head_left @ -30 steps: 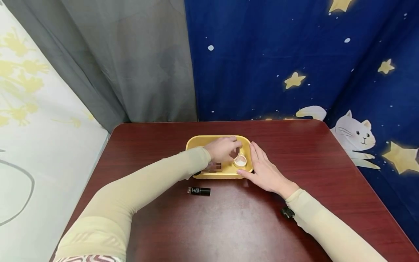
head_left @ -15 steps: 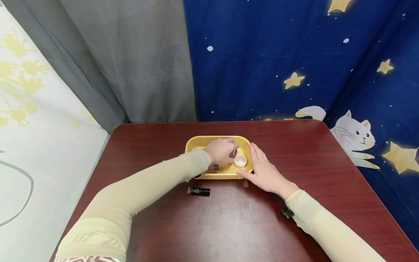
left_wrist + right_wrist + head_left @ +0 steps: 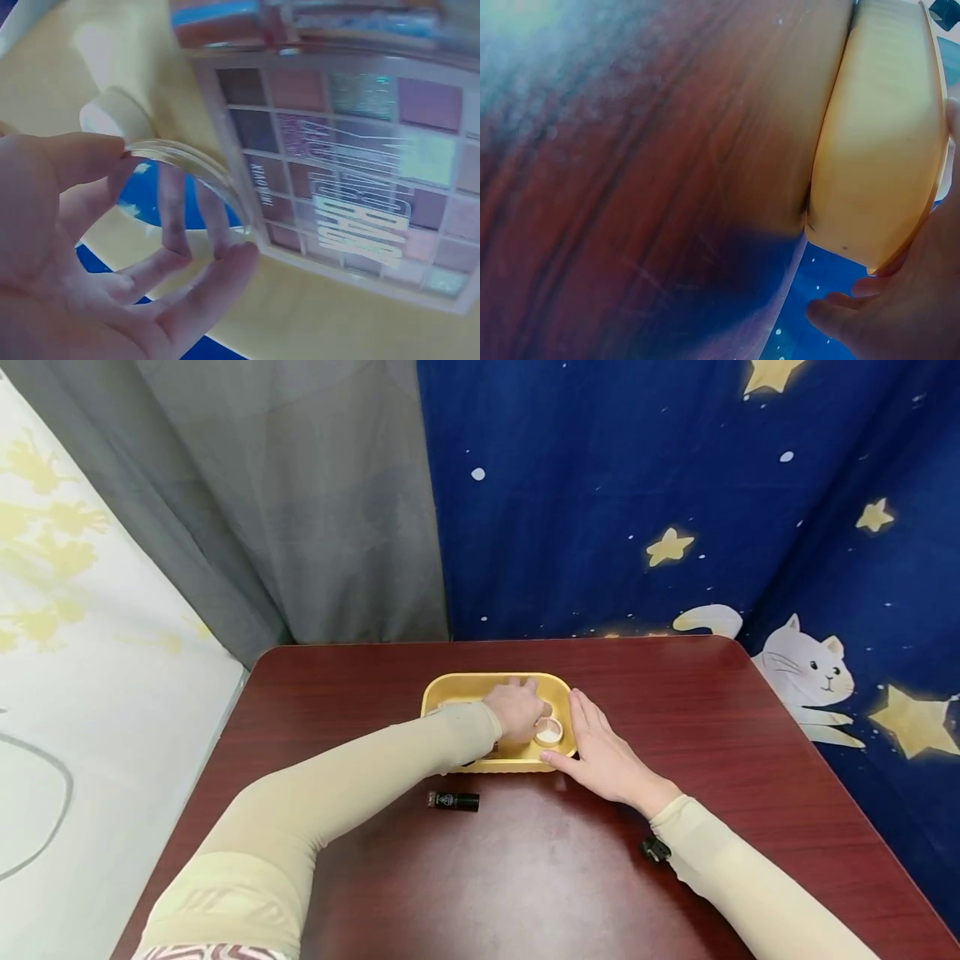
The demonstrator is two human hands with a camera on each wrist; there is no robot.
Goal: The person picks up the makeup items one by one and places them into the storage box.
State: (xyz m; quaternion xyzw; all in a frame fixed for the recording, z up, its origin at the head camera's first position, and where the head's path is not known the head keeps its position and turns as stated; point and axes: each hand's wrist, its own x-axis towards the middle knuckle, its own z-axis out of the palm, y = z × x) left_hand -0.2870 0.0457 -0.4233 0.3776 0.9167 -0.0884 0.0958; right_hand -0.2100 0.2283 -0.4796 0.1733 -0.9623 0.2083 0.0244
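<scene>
My left hand (image 3: pixel 516 710) is down inside a yellow tray (image 3: pixel 442 681). In the left wrist view its thumb and fingers hold a round mirrored compact (image 3: pixel 146 199) by the rim, and the compact reflects fingers and blue curtain. Next to it lies an eyeshadow palette (image 3: pixel 337 172) with a clear printed lid. A small white round piece (image 3: pixel 112 120) is close to the fingertips. In the head view, a round jar (image 3: pixel 548 732) with a three-part top stands by the tray's right end. My right hand (image 3: pixel 611 760) rests along that end, fingers straight, thumb at the front rim.
A black stick-shaped cosmetic tube (image 3: pixel 453 801) lies on the dark red table (image 3: pixel 540 877) in front of the tray. More cosmetic tubes (image 3: pixel 360 22) lie beyond the palette. Grey and blue curtains (image 3: pixel 540 527) hang behind the table.
My left hand has shifted slightly right and lower in the tray, and its forearm now covers more of the palette. My right hand stays against the tray's end.
</scene>
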